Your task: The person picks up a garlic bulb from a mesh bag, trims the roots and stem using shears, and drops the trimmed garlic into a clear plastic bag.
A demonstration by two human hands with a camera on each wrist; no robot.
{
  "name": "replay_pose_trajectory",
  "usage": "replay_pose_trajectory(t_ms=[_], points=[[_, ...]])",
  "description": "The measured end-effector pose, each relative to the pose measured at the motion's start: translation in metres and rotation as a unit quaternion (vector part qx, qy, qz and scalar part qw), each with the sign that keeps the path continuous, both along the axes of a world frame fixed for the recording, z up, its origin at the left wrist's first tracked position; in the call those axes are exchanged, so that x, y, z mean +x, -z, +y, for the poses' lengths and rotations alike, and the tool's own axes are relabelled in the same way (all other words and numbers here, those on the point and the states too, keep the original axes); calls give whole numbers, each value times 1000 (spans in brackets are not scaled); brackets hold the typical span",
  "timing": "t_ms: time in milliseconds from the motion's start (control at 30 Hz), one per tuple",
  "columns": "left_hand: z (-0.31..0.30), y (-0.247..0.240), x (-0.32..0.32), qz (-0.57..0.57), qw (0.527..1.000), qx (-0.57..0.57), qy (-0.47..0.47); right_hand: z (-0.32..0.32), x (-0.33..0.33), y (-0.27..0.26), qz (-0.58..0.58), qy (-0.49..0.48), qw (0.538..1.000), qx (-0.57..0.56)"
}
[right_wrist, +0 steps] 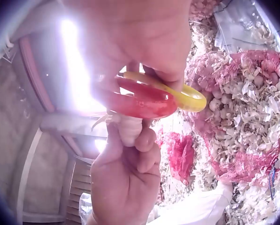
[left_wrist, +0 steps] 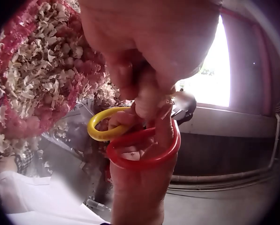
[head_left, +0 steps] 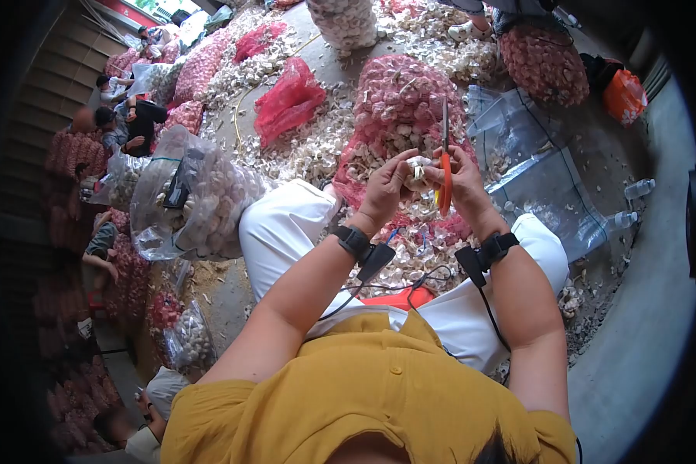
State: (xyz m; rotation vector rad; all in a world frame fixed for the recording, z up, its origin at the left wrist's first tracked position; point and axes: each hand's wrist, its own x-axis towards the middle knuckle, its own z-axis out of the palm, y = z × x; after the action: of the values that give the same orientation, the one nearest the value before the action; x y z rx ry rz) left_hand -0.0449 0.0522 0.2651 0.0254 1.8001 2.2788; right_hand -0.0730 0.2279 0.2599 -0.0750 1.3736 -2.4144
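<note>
Pinching the garlic (head_left: 419, 168) in the left hand (head_left: 383, 189), with thumb and fingers curled round the bulb, presumably to steady it and leave part bare; holding it up off the floor (head_left: 336, 73), just beside the scissors (head_left: 445, 185), likely so as to need little reach between them.

Gripping the scissors in the right hand (head_left: 465, 184), with fingers curled about the handles and some apparently passed through the red loop (right_wrist: 140, 103) and the yellow loop (right_wrist: 194, 98), probably for a firm hold without squeezing hard; pointing the blade (head_left: 445, 116) upward and away from the body, perhaps to clear the left fingers; impossible to tell whether the blades stand apart or touch the garlic, or whether the right fingertips touch it too.

Holding both hands in front of the chest, above the space between the knees, seemingly to see the work closely; sitting with white trousers (head_left: 282, 224) spread to either side of loose skins (head_left: 410, 267), with the big pink net (head_left: 406, 77) straight ahead, likely to have its bulbs near both hands; to the left, a clear bag (head_left: 209, 197) full of bulbs, close enough to reach, with a dark object (head_left: 179, 185) on it; to the right, clear plastic (head_left: 537, 193) spread flat, with bottles (head_left: 639, 188) near its far side, apparently out of the way of the elbows.
</note>
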Motion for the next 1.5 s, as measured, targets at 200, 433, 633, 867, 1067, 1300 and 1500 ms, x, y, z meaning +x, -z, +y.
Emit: replay_pose_trajectory(t_ms=[200, 433, 633, 867, 1067, 1300, 1500], points=[[-6, -4, -3, -4, 998, -52, -23, 3, 1, 0, -11, -23, 999, -43], [-7, 6, -7, -61, 995, 10, -73, 4, 0, -9, -13, -46, 999, -18], [-20, -10, -6, -98, 992, 73, 36, 5, -5, -6, -12, -83, 996, -21], [-10, -17, -2, -61, 987, -127, 76, 5, -3, -7, 5, -95, 995, 16], [-9, -11, -3, -84, 991, -103, 15, 8, -6, -6, 18, -103, 994, 24], [-16, 3, -9, -82, 992, -35, 91, 11, -9, -12, 46, -132, 984, 109], [-14, -1, -9, -91, 991, -31, 98, -3, -2, -3, 51, -38, 993, 95]])
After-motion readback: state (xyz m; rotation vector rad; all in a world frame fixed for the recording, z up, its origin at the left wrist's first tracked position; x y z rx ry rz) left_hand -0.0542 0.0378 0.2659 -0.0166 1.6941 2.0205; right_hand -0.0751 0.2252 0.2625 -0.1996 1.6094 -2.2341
